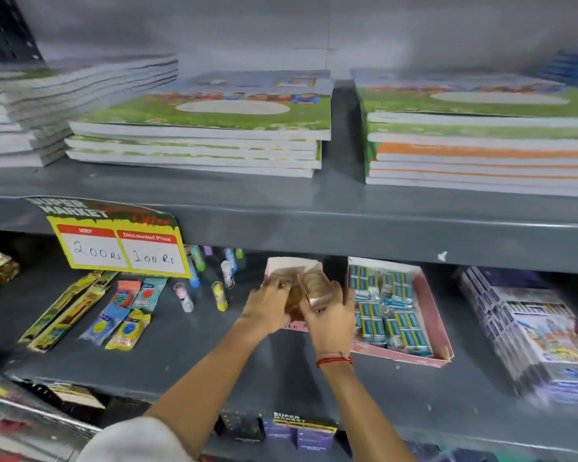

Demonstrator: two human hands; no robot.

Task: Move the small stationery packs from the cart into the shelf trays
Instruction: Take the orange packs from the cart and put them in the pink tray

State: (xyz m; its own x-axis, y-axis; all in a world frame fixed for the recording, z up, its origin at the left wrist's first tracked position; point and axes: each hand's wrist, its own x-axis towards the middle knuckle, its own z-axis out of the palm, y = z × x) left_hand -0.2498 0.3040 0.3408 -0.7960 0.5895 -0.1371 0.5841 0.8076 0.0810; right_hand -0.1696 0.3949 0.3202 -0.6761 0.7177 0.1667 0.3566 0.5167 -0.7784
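Note:
Both my hands reach into the lower grey shelf [181, 361]. My right hand [331, 315] grips a small clear pack [314, 288] with brownish contents, tilted above a pink tray [291, 265]. My left hand [267, 305] holds another clear pack [282, 288] beside it, over the same tray. Most of that tray is hidden behind my hands. To the right lies a second pink tray [437, 315], filled with several small blue and white packs [387, 308]. The cart is out of view.
Loose glue sticks [219, 295] and flat sharpener packets [127, 315] lie left of my hands. A yellow price sign [121, 243] hangs from the upper shelf edge. Stacked notebooks [201, 128] fill the upper shelf. Boxed sets [531, 328] sit at the right.

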